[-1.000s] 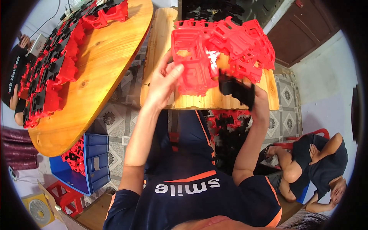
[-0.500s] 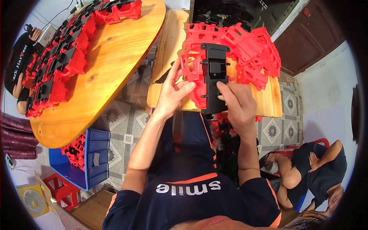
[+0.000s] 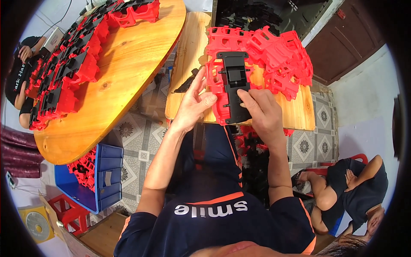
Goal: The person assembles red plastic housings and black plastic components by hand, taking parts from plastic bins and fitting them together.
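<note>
My left hand (image 3: 193, 105) grips the left side of a red plastic frame (image 3: 219, 103), its fingers along the outer edge and its thumb pointing inward. My right hand (image 3: 266, 115) pinches a long black plastic plate (image 3: 232, 95) by its right edge, thumb on top. The plate lies over the red frame and covers most of it. It has a square raised part in its upper half and small pegs along its sides. Whether the two parts are locked together cannot be seen.
Red frames (image 3: 280, 53) are heaped on the small wooden table (image 3: 182, 100). Rows of joined red-and-black parts (image 3: 70, 68) line the larger wooden table (image 3: 124, 64). Below it stands a blue crate (image 3: 107, 180) holding red parts. One person (image 3: 361, 188) sits at right, another (image 3: 25, 64) at far left.
The black plate has shifted left over the red frame and tilted slightly, my right hand moving with it. My left hand stays nearly in place. The far-left person's hand has moved down.
</note>
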`<action>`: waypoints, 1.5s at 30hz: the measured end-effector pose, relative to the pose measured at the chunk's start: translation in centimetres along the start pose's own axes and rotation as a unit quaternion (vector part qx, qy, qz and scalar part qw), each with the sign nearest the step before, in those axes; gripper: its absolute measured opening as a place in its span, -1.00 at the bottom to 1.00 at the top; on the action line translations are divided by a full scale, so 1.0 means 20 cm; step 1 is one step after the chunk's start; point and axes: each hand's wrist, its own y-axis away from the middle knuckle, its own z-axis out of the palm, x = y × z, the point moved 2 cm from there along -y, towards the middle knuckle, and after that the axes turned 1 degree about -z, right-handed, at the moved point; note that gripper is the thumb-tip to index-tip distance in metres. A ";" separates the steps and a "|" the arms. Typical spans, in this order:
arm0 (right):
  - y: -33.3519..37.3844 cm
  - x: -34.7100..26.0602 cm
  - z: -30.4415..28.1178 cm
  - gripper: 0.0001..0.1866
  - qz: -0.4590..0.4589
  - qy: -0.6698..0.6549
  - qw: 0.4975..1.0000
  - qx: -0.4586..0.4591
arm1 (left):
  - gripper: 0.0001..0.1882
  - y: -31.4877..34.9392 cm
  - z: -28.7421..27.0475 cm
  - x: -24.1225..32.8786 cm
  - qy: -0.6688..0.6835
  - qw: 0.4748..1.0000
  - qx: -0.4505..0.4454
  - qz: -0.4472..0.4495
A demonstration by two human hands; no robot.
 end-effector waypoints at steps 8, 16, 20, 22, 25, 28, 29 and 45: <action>-0.02 -0.07 0.05 -0.64 -0.002 0.014 1.000 -0.009 | 0.21 0.02 0.09 0.03 -0.089 0.995 -0.019 0.048; -0.02 -0.14 0.05 -0.65 -0.010 0.003 1.000 0.002 | 0.08 0.09 0.14 0.05 -0.044 0.999 0.009 0.030; 0.00 -0.09 0.05 -0.66 0.070 -0.149 0.985 0.048 | 0.06 0.15 0.15 0.09 -0.078 0.995 0.002 0.059; 0.00 -0.05 0.08 -0.63 0.150 -0.219 0.961 0.079 | 0.04 0.17 0.15 0.07 0.012 0.999 0.019 0.030; -0.01 0.06 0.28 -0.29 0.342 -0.561 0.751 0.072 | -0.03 0.20 0.18 0.08 -0.004 0.999 0.026 0.046; -0.05 0.01 0.31 -0.22 0.312 -0.641 0.702 0.002 | -0.20 0.22 0.16 0.14 0.040 0.996 0.050 0.056; -0.06 0.00 0.32 -0.21 0.303 -0.659 0.689 -0.005 | -0.22 0.23 0.14 0.14 0.050 0.996 0.061 0.047; -0.12 -0.21 0.34 -0.73 0.193 -0.508 0.840 0.006 | -0.09 0.36 0.03 0.18 -0.037 0.981 0.153 0.117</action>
